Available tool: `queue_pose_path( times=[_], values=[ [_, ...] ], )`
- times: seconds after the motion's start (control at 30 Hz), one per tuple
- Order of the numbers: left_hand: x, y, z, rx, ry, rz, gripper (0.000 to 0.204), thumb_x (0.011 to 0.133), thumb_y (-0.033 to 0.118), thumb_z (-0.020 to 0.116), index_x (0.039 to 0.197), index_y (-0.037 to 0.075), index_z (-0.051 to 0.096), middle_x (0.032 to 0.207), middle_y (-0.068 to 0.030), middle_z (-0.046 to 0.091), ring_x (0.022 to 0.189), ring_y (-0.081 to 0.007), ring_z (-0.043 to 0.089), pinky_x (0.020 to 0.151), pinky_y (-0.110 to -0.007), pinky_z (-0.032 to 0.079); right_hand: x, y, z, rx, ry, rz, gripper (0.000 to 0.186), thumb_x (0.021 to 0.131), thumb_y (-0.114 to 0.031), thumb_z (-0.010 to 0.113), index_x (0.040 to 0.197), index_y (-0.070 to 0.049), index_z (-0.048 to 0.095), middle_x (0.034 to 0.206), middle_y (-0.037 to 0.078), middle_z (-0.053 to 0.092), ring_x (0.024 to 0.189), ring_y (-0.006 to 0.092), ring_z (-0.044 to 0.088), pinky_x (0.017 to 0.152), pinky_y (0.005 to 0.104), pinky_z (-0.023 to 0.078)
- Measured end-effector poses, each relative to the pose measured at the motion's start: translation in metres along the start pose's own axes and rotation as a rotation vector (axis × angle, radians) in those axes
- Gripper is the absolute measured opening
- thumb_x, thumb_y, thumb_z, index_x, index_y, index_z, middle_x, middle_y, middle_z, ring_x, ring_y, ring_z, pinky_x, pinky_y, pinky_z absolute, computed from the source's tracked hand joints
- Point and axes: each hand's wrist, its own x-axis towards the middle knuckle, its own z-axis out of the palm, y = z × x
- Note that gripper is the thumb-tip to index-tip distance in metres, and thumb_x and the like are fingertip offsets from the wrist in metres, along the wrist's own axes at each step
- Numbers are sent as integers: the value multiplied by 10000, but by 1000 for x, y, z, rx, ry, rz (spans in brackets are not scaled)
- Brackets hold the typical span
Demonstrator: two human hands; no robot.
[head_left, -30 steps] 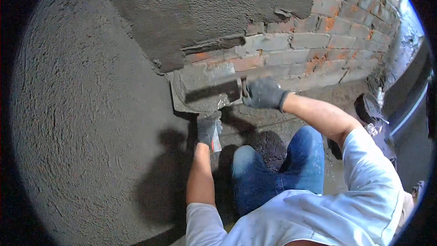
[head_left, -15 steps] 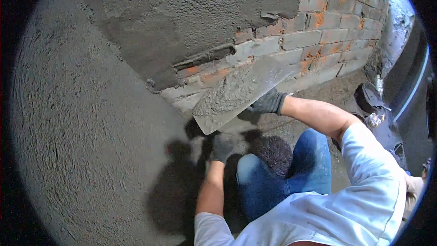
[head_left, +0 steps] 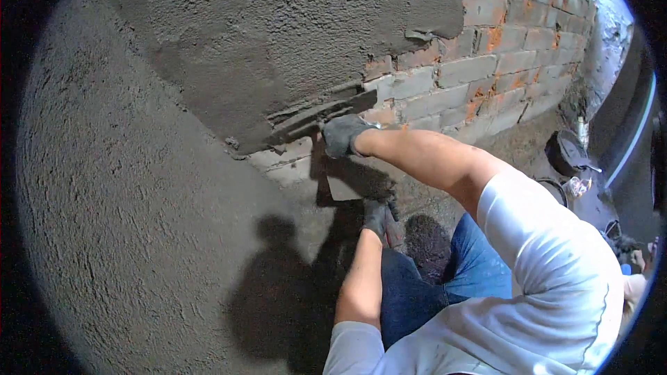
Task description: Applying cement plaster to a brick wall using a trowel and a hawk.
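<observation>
My gloved right hand (head_left: 342, 135) grips a long trowel (head_left: 333, 112) by its handle, the blade against the lower edge of the wet grey render (head_left: 319, 42), just above a strip of bare brick. My gloved left hand (head_left: 375, 217) is closed under a flat mortar board (head_left: 347, 184) below my right hand, partly hidden in shadow. Something thin and reddish, too small to name, hangs beside that hand. The exposed brick wall (head_left: 521, 59) runs to the right of the render.
A plastered wall (head_left: 125, 222) bearing my shadow fills the left. At the right stand a black bucket (head_left: 571, 153), a grey pipe (head_left: 582, 130) and cluttered items. A person (head_left: 633, 292) shows partly at the far right edge. A dark mound (head_left: 425, 250) lies between my knees.
My right hand has moved left and up, carrying the trowel from over the board to the wall. My left hand and board have shifted right, the hand slightly lower than at first.
</observation>
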Motion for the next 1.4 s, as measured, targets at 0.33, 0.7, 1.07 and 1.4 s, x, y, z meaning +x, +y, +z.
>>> queue_pose_path(
  times=[0.33, 0.7, 1.07, 1.4],
  values=[
    [-6, 3, -22, -101, 35, -87, 196, 817, 331, 549, 863, 151, 614, 676, -16, 571, 520, -134, 485, 426, -286, 367, 14, -57, -89, -84, -122, 84, 279, 631, -233, 542, 789, -38, 664, 828, 191, 632, 764, 329, 626, 666, 410, 491],
    [1, -13, -22, -107, -38, -254, 159, 719, 241, 653, 713, 105, 571, 546, -31, 521, 387, -194, 492, 356, -339, 416, -45, 7, -136, -314, 258, 109, 397, 756, -414, 544, 779, -32, 652, 817, 187, 635, 801, 336, 618, 703, 439, 490],
    [-33, 10, -23, 15, 48, -101, 163, 718, 225, 631, 671, 115, 521, 516, -19, 490, 380, -152, 466, 351, -292, 389, -145, 10, 28, 97, -14, 250, 407, 706, -425, 540, 696, -29, 632, 657, 220, 581, 632, 393, 575, 602, 459, 455],
    [-82, 48, -89, 926, -191, 1053, 173, 739, 218, 649, 666, 66, 609, 563, -28, 556, 493, -164, 541, 465, -318, 435, -169, 6, -3, -123, 54, -193, 338, 671, -394, 574, 646, -58, 598, 684, 185, 586, 638, 352, 570, 586, 463, 448]
  ],
)
